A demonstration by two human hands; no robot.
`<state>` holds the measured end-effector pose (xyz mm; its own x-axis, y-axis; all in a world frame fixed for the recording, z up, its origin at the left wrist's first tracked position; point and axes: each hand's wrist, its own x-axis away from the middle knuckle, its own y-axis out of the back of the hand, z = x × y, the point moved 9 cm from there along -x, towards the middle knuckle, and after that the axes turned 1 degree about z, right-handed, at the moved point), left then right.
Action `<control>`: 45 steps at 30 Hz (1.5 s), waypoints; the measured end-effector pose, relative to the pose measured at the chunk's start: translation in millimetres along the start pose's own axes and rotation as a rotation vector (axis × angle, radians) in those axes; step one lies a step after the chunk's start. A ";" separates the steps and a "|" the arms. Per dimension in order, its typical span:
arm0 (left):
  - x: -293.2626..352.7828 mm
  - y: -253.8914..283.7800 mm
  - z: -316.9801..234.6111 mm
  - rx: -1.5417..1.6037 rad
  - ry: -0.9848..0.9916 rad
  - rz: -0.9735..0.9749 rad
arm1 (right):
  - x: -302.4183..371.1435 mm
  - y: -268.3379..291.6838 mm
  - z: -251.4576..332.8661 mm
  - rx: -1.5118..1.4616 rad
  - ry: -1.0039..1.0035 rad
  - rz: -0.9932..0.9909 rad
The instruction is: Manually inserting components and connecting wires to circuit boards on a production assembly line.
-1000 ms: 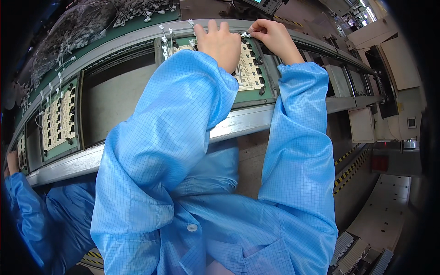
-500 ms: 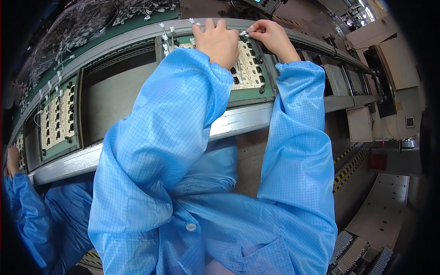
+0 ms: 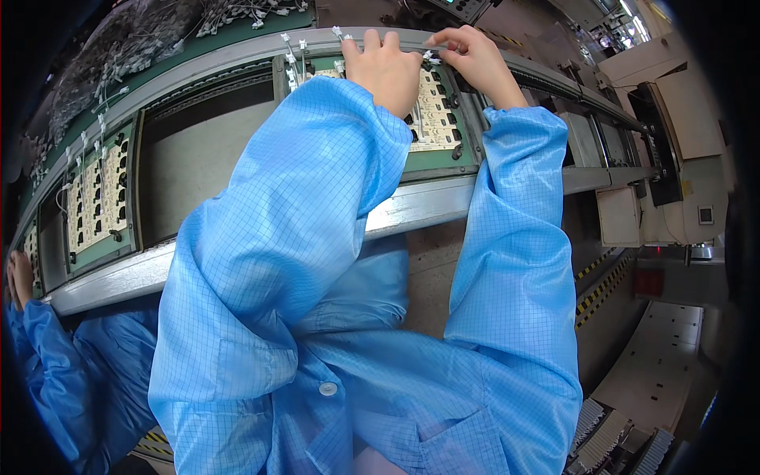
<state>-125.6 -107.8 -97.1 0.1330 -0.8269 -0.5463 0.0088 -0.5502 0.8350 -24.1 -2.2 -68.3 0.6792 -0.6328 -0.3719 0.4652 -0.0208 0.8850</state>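
Note:
My left hand [image 3: 384, 75] is palm down over the far part of a cream circuit board [image 3: 437, 127] in a green carrier. Its fingers are spread at the far edge, and its thumb points toward a small white connector [image 3: 431, 58]; what lies under the palm is hidden. Just beyond that connector, my right hand [image 3: 481, 67] has its index finger stretched out and its thumb apart, with nothing visible between them. Black components line the board's right side. White connectors on wires [image 3: 293, 51] stand up at its far left, beside my left hand.
A metal conveyor rail [image 3: 419, 210] runs along the near side. Another populated board [image 3: 96, 198] sits in a carrier at left, near a co-worker's hand [image 3: 21, 277]. Bundled white-connector wires [image 3: 237, 14] lie on the green surface behind. A floor with yellow-black stripes [image 3: 598, 293] shows at right.
My right fingers have come off the white connector and parted, moving slightly up. My left hand stays over the board, which has shifted slightly to the right in view.

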 end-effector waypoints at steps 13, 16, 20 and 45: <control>-12.6 6.4 45.9 0.705 0.079 0.080 | -4.1 -4.2 -19.9 -0.027 0.036 -0.099; -16.8 6.0 39.3 0.822 -0.038 0.112 | -0.2 -2.2 18.6 -0.157 0.075 -0.040; -30.4 20.4 61.2 0.865 -0.009 0.056 | -1.1 -20.1 41.9 -0.128 0.043 0.097; -28.6 -17.4 90.4 0.275 0.322 0.218 | -4.8 -18.6 51.9 -0.296 0.059 0.089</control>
<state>-219.2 -85.0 -102.0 0.4033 -0.8726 -0.2754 -0.3107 -0.4137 0.8558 -65.5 -38.9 -68.5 0.7523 -0.5757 -0.3203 0.5420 0.2644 0.7977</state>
